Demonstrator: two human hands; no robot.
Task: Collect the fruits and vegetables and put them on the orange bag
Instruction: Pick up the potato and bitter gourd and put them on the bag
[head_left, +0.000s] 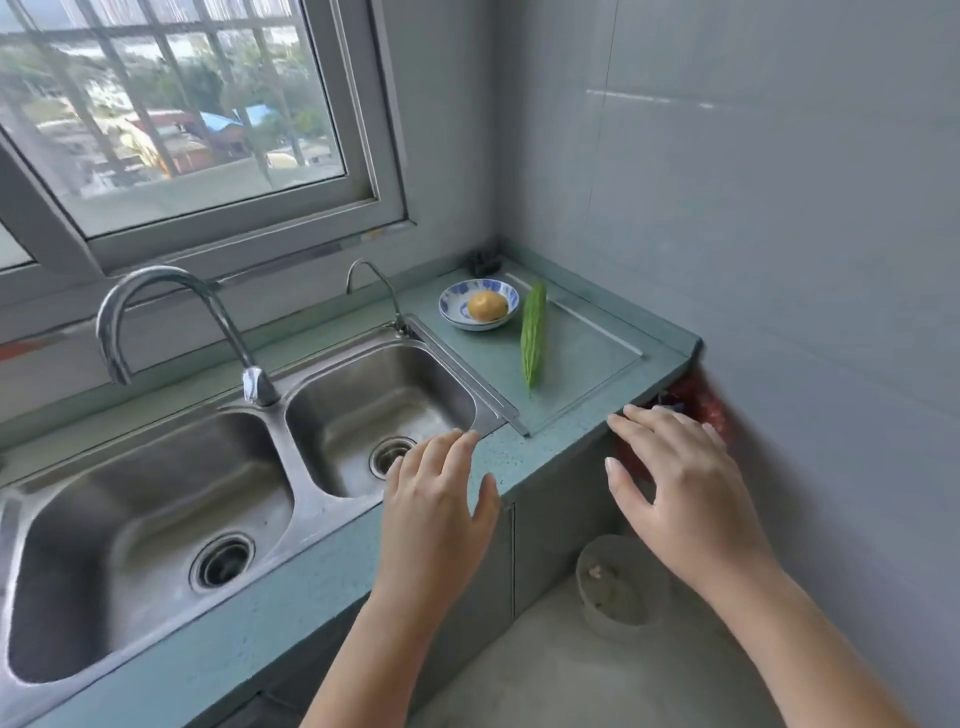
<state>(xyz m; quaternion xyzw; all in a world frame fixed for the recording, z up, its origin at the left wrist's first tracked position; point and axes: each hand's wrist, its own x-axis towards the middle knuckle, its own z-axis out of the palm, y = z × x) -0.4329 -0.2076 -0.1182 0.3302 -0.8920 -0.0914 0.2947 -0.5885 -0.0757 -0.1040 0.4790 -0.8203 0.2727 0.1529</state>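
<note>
A long green bitter gourd lies on the teal counter to the right of the sink. Beside it, an orange-yellow round fruit sits in a blue-and-white bowl. A reddish-orange bag hangs off the counter's right end, partly hidden behind my right hand. That hand hovers open, fingers spread, over the counter's front right corner. My left hand is open too, above the counter's front edge next to the right basin. Neither hand touches the produce.
A steel double sink fills the left, with a tall tap and a thin small tap. A window sits behind it. Tiled walls close the corner at right. On the floor below stands a pale round bin.
</note>
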